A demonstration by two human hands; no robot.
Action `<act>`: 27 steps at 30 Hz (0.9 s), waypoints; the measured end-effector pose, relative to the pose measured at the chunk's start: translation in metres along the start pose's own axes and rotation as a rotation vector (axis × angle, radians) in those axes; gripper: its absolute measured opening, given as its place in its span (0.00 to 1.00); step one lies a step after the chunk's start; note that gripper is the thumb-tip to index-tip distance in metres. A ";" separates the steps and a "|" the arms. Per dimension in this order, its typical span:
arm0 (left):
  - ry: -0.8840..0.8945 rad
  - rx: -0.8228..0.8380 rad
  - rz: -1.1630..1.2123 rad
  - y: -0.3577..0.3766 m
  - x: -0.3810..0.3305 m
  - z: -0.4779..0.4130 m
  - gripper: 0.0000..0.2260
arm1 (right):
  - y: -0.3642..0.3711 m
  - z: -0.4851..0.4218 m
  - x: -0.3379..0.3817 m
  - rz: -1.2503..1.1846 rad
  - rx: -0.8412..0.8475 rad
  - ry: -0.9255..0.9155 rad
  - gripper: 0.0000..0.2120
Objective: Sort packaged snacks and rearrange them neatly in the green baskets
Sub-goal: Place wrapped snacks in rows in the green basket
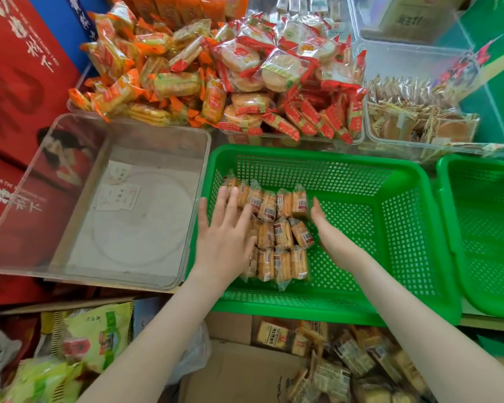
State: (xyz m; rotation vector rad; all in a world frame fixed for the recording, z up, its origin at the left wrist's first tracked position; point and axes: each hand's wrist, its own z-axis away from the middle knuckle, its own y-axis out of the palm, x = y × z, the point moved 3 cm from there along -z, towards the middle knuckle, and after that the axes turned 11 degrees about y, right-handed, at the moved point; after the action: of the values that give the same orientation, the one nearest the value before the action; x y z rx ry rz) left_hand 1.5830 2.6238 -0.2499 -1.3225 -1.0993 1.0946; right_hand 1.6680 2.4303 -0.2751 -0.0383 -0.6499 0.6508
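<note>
A green mesh basket (390, 181) stands in the middle. Its left part holds several small clear packets of golden biscuits (277, 231), laid in three rows with barcodes up. My left hand (224, 234) lies flat with straight fingers on the left side of the rows, over the basket's left wall. My right hand (329, 231) stands on edge, fingers straight, against the right side of the packets. A second green basket (489, 228) sits at the right, its visible part bare.
A clear plastic bin (157, 146) holding two small sachets is at the left. Behind are bins heaped with orange-wrapped (146, 77), red-wrapped (285, 74) and brown-wrapped snacks (419, 117). A cardboard box of more packets (346, 359) lies below. Red cartons stand left.
</note>
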 end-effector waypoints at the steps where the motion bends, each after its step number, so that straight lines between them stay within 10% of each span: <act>1: -0.019 -0.075 -0.026 -0.004 0.003 0.008 0.27 | 0.002 0.004 -0.005 0.013 0.000 0.036 0.28; 6: -0.108 0.022 -0.044 -0.001 0.016 0.033 0.33 | 0.027 0.003 -0.031 -0.024 0.075 0.195 0.45; 17: -0.117 0.064 0.063 -0.006 0.013 0.034 0.32 | 0.032 0.028 -0.018 0.139 -0.020 0.120 0.33; 23: 0.022 -0.437 0.306 -0.018 -0.037 0.068 0.17 | 0.024 0.091 -0.042 0.387 -0.310 -0.326 0.27; 27: 0.308 -0.427 0.430 0.009 -0.106 0.122 0.16 | 0.018 0.145 -0.103 0.584 -0.532 -0.740 0.23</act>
State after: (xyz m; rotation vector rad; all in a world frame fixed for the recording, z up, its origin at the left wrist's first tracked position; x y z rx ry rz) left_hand 1.4459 2.5388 -0.2607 -2.0623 -0.8620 0.9378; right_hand 1.5120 2.3618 -0.2196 -0.5154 -1.5489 1.0469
